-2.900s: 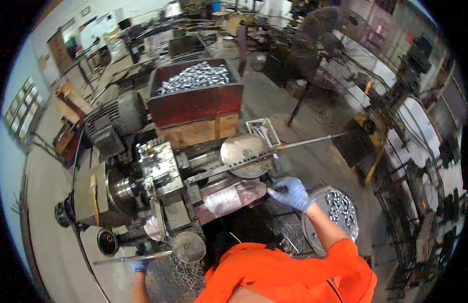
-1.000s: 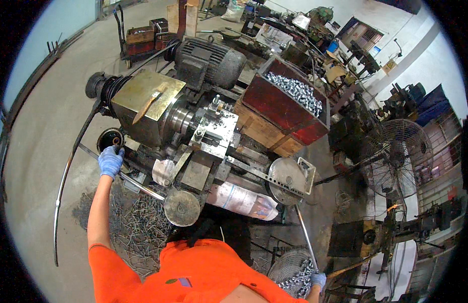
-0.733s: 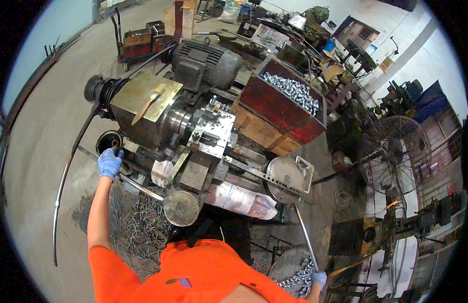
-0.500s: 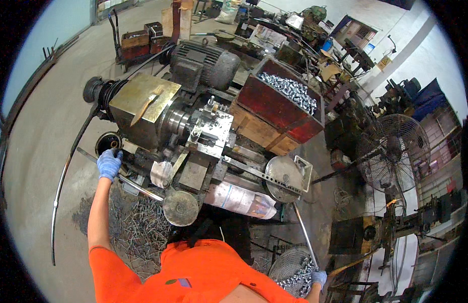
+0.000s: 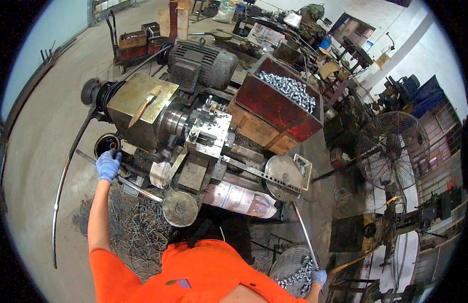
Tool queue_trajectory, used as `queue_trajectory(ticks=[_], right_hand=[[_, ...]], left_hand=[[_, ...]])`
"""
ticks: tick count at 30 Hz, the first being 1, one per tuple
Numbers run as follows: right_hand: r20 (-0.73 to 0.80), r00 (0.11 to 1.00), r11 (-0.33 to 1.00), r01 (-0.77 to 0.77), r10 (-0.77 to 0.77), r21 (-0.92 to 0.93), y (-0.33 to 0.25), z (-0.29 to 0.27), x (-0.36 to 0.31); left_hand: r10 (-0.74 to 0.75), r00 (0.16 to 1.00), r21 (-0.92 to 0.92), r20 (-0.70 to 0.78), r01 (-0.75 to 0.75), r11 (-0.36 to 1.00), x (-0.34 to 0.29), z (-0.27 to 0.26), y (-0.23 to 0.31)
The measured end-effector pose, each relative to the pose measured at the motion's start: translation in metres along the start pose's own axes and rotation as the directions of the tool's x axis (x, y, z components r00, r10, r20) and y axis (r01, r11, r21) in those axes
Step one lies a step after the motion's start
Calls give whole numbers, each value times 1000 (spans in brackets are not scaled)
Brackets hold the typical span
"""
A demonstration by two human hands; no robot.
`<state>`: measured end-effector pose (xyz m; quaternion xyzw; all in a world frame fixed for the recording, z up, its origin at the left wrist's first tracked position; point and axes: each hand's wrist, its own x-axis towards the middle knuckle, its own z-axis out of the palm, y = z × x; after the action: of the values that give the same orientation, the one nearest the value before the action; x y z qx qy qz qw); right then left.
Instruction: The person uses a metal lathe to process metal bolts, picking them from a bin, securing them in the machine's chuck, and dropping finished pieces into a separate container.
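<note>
the left hand [image 5: 108, 165], gloved, is seen clenched on a long steel rod [image 5: 124, 180] beside the black can [image 5: 106, 145]; the rod's length runs rightward toward the machine [image 5: 193, 136]. the right hand [image 5: 318, 277] is laid on a basket [image 5: 294, 270] of metal parts, its grip unclear.

A person in an orange shirt [image 5: 193, 275] stands over a metalworking machine [image 5: 188, 136]. The left hand [image 5: 108, 165], in a blue glove, reaches to the machine's left end and touches the rim of a small black can [image 5: 106, 143] beside a long metal rod [image 5: 118, 177]. The right hand [image 5: 318, 277], also blue-gloved, rests at the edge of a wire basket [image 5: 294, 267] of silver parts. A red bin [image 5: 279, 108] of similar parts sits along the machine's far edge. A standing fan [image 5: 393, 149] is at the right.
</note>
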<state>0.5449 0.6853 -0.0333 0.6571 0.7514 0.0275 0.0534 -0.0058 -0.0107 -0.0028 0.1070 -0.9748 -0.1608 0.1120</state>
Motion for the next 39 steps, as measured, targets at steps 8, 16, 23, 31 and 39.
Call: queue_trajectory(ticks=[8, 16, 23, 31, 39], right_hand=[[-19, 999, 998, -40, 39, -39, 3, 9, 2], [-36, 999, 999, -20, 19, -41, 4, 9, -1], [-39, 999, 999, 27, -28, -20, -2, 3, -9], [-27, 1000, 999, 6, -7, -36, 2, 8, -9], [-31, 999, 1000, -9, 9, -29, 4, 11, -10]], left_hand=[[5, 1000, -4, -24, -5, 1000, 4, 10, -7], [-23, 999, 32, 29, 22, 999, 3, 1, 0], [-9, 1000, 13, 18, 9, 1000, 1, 1, -2], [4, 1000, -2, -25, -4, 1000, 4, 11, -9], [-6, 1000, 35, -8, 6, 999, 1, 3, -2]])
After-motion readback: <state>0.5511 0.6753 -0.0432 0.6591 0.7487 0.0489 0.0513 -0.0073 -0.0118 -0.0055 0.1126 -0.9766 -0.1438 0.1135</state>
